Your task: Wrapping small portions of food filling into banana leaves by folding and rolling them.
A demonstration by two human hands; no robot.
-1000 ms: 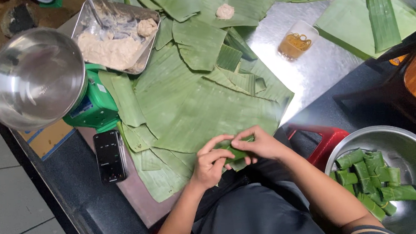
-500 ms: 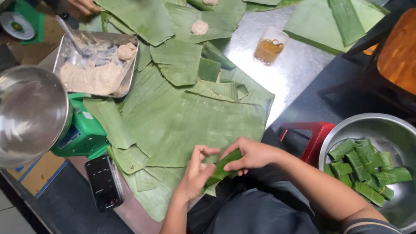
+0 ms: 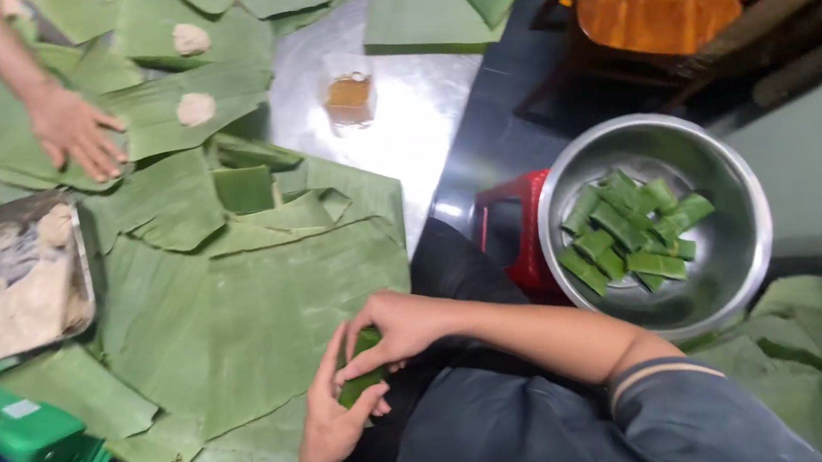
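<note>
Now we have the little leaf parcel (image 3: 361, 364) squeezed between both hands at the near edge of the table, just off the big banana leaf (image 3: 261, 323) and above our lap. Our right hand (image 3: 395, 329) lies over the top with its fingers curled and pressed down on the parcel, while our left hand (image 3: 336, 416) cups it from below, thumb and fingers pinching the lower end. Half a second ago the parcel lay lengthwise between the hands with more green showing; now only a small dark-green patch peeks out, so we judge the folding is nearly closed up.

Our view has also swung to the right: the steel bowl (image 3: 656, 224) of finished green parcels, sitting by the red stool (image 3: 520, 231), is now near the middle of the picture, well apart from our hands. A co-worker's hand (image 3: 75, 127) has come in at the upper left, fingers spread flat on a leaf beside two dough lumps (image 3: 195, 108). The tray of dough (image 3: 14, 285) has slid to the left edge.
</note>
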